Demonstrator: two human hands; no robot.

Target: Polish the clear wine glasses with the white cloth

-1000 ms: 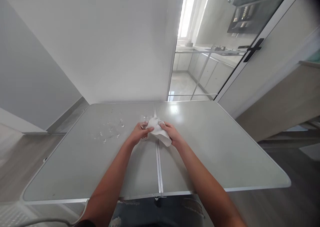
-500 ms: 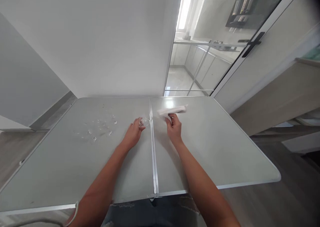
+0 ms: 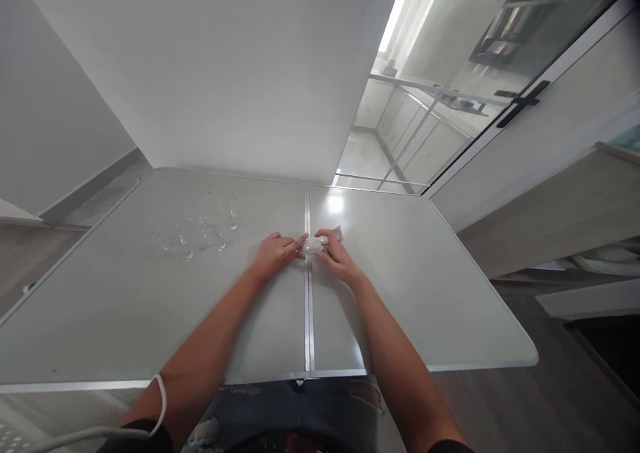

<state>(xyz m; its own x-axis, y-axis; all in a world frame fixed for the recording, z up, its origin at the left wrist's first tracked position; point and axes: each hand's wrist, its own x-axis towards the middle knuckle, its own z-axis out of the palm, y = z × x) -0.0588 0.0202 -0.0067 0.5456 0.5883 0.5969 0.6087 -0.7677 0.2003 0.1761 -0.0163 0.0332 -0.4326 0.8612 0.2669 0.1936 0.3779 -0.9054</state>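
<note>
The fingers of the left hand [image 3: 279,254] stretch rightward and close lightly on the near end of a clear item [image 3: 313,245]; the fingers of the right hand [image 3: 338,256] curl partway around its other end, the thumb on the side toward the person. The clear item thus lies between the two sets of fingertips, touching both, over the seam [image 3: 308,306] of the worktop [image 3: 415,293]. Gripping both ends probably steadies it, one hand bracing while the other works. A pale cloth-like piece [image 3: 338,232] pokes out past the right fingers; how much of it they cover, I cannot tell. Farther left, well apart from the hands, clear pieces [image 3: 204,233] lie grouped on the worktop, perhaps to leave the middle free for handling.
</note>
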